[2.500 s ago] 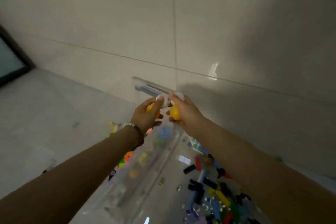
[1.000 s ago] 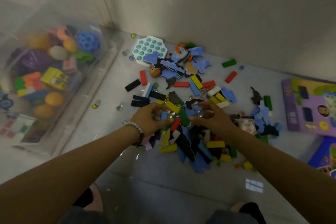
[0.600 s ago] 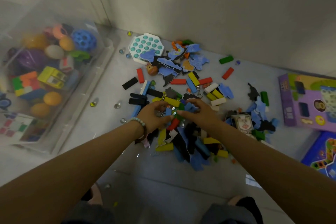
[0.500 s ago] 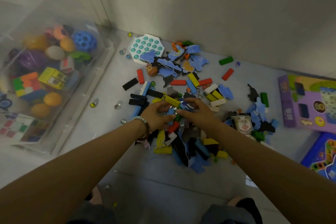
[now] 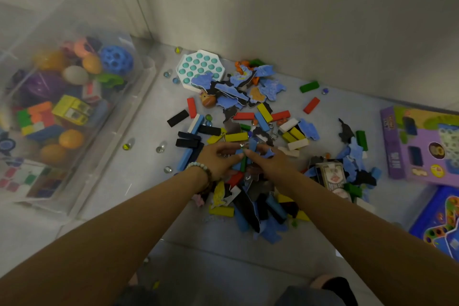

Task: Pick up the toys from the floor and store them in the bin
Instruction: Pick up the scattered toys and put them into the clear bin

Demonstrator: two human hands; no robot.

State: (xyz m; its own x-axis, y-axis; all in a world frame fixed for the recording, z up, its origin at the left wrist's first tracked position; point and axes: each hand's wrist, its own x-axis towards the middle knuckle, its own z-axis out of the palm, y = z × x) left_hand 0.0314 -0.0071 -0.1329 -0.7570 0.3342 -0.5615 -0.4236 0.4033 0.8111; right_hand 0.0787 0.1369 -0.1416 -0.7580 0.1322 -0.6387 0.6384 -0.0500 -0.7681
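Left hand and right hand pressing together mid-pile, fingers curling round toys. Pile lying along floor's wall edge, bin standing left. Best scooping inward, cupping underneath, lifting modest load.

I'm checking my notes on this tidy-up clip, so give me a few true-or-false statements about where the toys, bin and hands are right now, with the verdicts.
1. The clear bin stands left of the toy pile and holds toys. True.
2. The left hand and the right hand are both down on the pile, fingertips close together. True.
3. The white pop toy with teal bubbles lies inside the bin. False: it lies on the floor by the wall, outside the bin.
4. The blue ball with holes lies on the floor beside the pile. False: it is inside the bin.
5. A purple box lies on the floor right of the pile. True.
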